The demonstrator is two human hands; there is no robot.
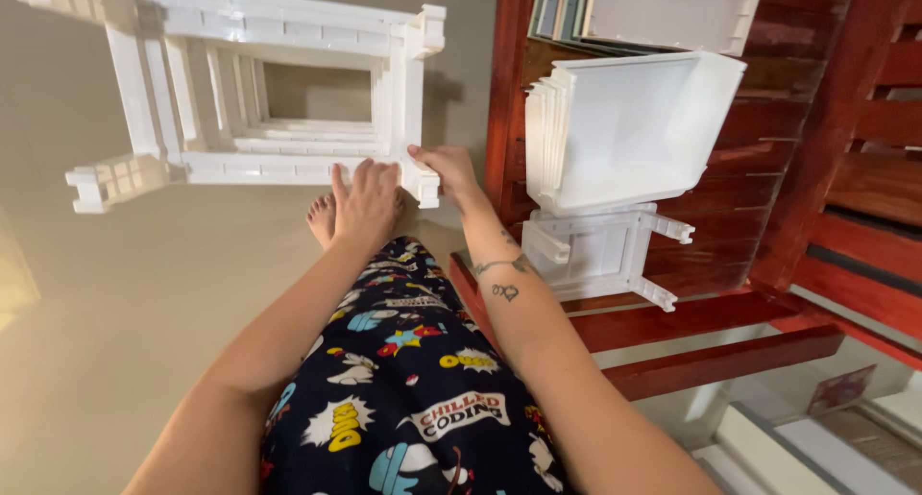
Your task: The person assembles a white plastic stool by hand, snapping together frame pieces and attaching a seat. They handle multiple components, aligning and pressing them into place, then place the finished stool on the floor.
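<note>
Both hands on the white plastic frame (pixel 240 101) lying on the floor (pixel 115 303): left hand (pixel 365 199) pressed flat, fingers spread; right hand (pixel 447 171) pinching its corner leg. Mid-assembly, I judge; next needs a steady grip.

the white plastic frame (pixel 259 92) runs out past the top edge, so its far end is cut off. the left hand (pixel 365 202) covers part of the frame's near rail and most of a bare foot (pixel 322 217). the right hand (pixel 447 173) hides the corner it touches. the stacked white bins (pixel 634 130) hide one another's insides, and the topmost bin (pixel 672 10) is cropped at the top edge. both arms leave the bottom edge.
</note>
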